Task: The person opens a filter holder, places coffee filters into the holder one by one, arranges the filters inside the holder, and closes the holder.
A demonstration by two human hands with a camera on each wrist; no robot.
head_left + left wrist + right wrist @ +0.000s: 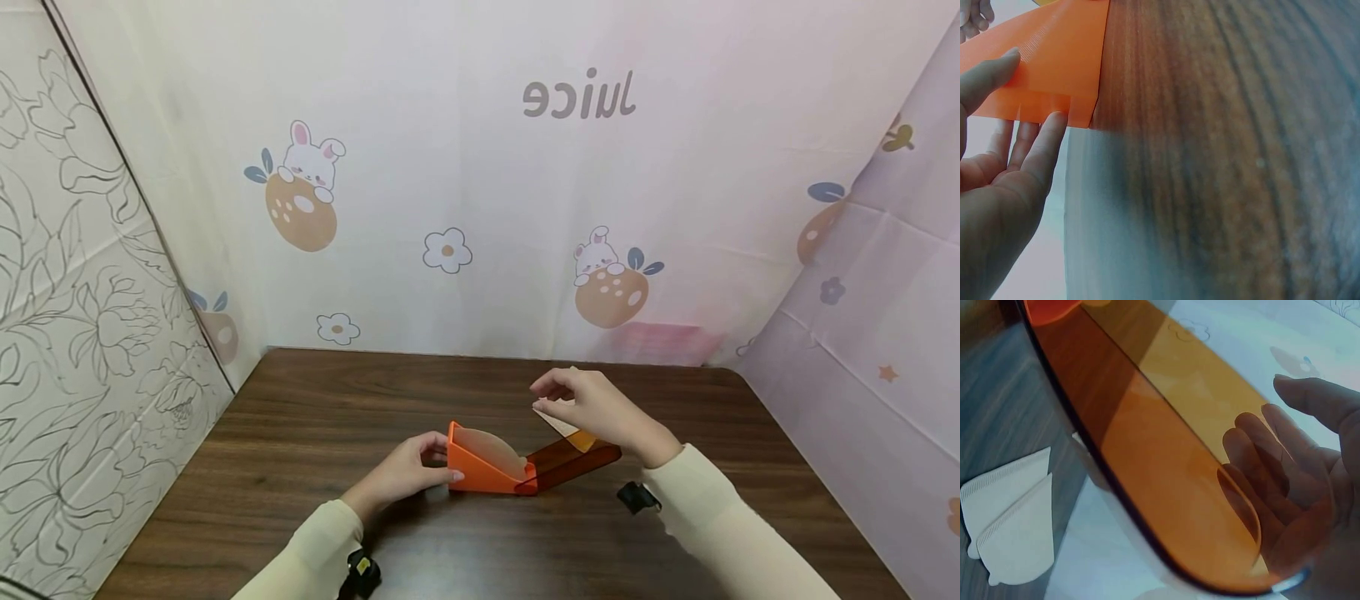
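Note:
An orange filter holder [480, 473] stands on the table with a tan rounded paper filter [491, 448] in it. Its see-through amber lid [573, 471] is swung out to the right. My left hand [408, 471] grips the holder's left end, thumb on the front face and fingers behind and below [1016, 181]. Above the lid, my right hand [592, 404] hovers with loosely bent fingers and nothing visible between them. In the right wrist view its fingers show through the amber lid [1166, 469]; whether they touch it I cannot tell.
Two overlapping white paper filters [1016, 531] lie on the dark wooden table [337, 400]. Printed cloth [465, 167] hangs behind the table and along its right side. A flower-patterned panel [82, 292] borders the left.

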